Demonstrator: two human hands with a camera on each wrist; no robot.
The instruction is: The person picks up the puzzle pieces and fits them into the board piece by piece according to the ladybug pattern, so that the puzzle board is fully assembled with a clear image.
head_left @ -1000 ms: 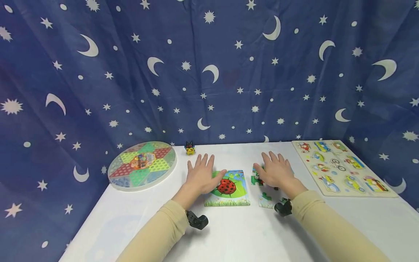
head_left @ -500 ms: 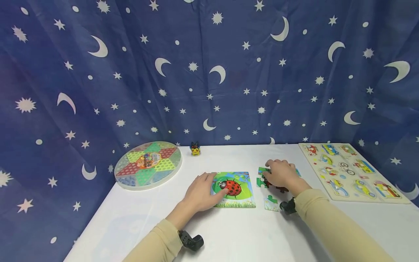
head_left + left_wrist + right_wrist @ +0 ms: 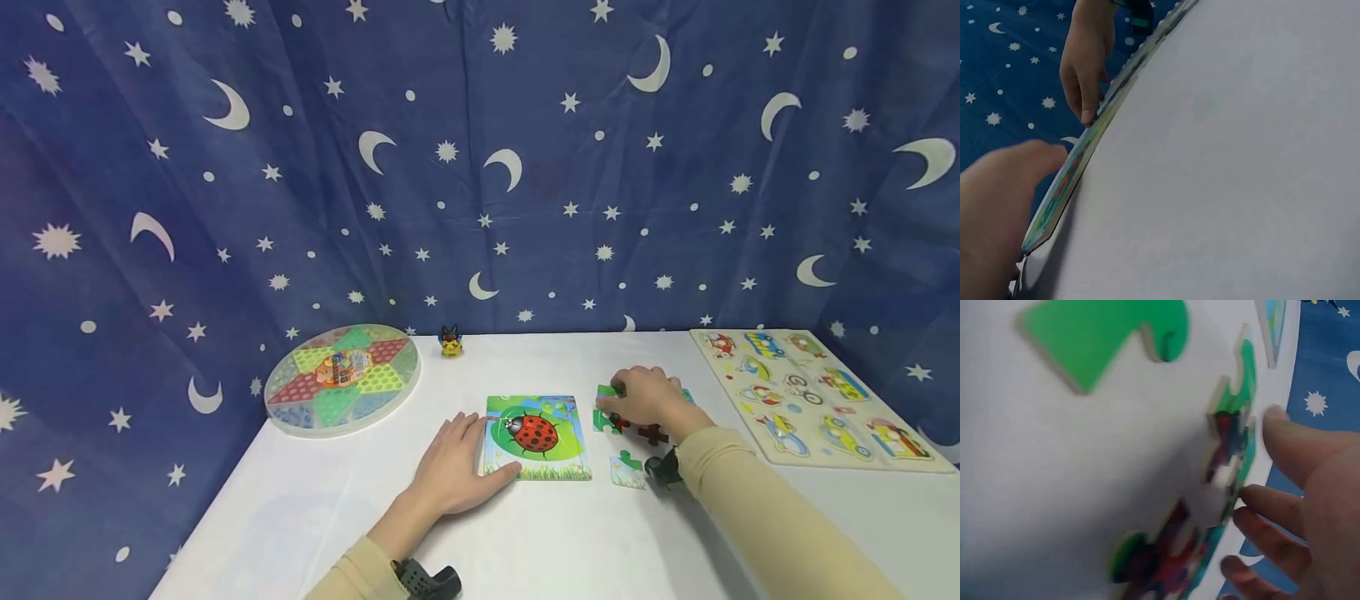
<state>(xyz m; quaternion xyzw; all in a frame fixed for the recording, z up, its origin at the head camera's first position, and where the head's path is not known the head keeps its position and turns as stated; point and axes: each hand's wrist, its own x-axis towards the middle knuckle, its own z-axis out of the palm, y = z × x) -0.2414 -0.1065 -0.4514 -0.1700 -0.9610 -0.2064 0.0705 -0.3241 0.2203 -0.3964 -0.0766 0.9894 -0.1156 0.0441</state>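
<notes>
A square ladybug puzzle (image 3: 546,450) lies flat on the table with its picture up. Along its left side rests my left hand (image 3: 446,471), fingers extended and thumb by the lower left corner. My right hand (image 3: 649,397) bends down over several loose puzzle pieces (image 3: 604,422) beside the ladybug puzzle. In the right wrist view, its fingertips (image 3: 1249,494) are right at the edge of the green and red pieces (image 3: 1229,425), with the thumb held apart. Nearer me lies a separate corner piece (image 3: 627,477) with grass and green on it.
A round Chinese checkers board (image 3: 341,417) sits at the back left. Near the curtain (image 3: 525,167) stands a small yellow and black toy figure (image 3: 451,343). A wooden peg puzzle board (image 3: 780,400) with vehicle pictures lies on the right of the white table (image 3: 525,542).
My left hand has drawn back from over the ladybug puzzle to its left side. The right hand has come down onto the loose pieces, its fingers bending from spread to bent.
</notes>
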